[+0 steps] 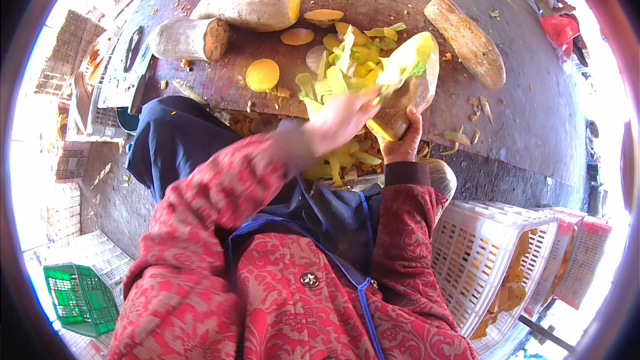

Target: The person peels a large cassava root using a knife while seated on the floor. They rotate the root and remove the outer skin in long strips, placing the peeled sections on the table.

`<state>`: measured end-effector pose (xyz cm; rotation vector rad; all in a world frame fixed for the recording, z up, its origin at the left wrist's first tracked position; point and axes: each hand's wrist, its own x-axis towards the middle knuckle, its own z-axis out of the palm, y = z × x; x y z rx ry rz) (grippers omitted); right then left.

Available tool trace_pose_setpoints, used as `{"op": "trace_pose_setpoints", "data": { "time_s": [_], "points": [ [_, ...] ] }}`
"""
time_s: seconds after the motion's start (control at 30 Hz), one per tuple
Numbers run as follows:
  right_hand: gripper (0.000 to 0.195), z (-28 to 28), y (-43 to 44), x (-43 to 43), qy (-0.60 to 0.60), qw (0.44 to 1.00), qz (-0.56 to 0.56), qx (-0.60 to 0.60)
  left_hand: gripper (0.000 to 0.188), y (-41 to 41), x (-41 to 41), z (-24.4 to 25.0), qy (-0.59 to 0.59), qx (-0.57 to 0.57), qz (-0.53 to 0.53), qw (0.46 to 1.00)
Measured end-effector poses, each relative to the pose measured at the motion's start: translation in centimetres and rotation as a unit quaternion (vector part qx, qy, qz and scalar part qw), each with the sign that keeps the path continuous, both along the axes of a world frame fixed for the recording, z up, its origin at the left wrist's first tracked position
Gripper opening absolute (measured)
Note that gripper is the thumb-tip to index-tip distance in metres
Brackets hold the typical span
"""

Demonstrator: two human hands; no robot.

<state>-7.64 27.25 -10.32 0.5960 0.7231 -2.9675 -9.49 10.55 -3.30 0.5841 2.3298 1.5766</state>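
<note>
My right hand [404, 136] grips the lower end of a partly peeled squash [411, 91], whose upper part is pale yellow-green. My left hand [346, 116], blurred, reaches across to the squash's left side; whether it holds a tool cannot be told. Yellow-green peel strips [345, 67] are heaped left of the squash. Two thick squash pieces [250, 4] [187, 40] lie at the upper left, with a round yellow slice [262, 75] below them. A long unpeeled squash [467, 42] lies to the right. A broad-bladed knife [138, 91] is near the table's left edge.
The worktable [530, 105] bears peel scraps and seeds. More peelings [357, 157] lie below its front edge. White plastic crates [472, 255] with orange pieces stand at lower right, a green crate [82, 300] at lower left. A person [555, 15] is at the far upper right.
</note>
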Motion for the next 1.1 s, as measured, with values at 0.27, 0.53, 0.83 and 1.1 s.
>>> {"op": "trace_pose_setpoints", "data": {
  "time_s": [0.27, 0.53, 0.83, 1.1],
  "points": [
    [0.060, 1.0, -0.3, 0.2, 0.010, 0.999, -0.002, -0.040, 0.034, -5.2, 8.9, 1.3, -0.074, 0.099, -0.006, 0.992],
    [0.043, -0.1, 0.0, -0.4, -0.009, 0.999, 0.007, -0.043, 0.029, 2.2, -4.0, 0.9, 0.050, -0.011, 0.017, 0.999],
    [0.051, 1.4, -0.7, 0.2, 0.019, 0.999, -0.031, -0.001, 0.033, -5.4, 11.3, 0.7, -0.160, -0.117, -0.126, 0.972],
    [0.041, 1.2, -0.8, 0.0, 0.017, 1.000, -0.019, 0.011, 0.038, 1.1, -4.8, 1.9, -0.022, -0.018, -0.028, 0.999]
  ]
}}
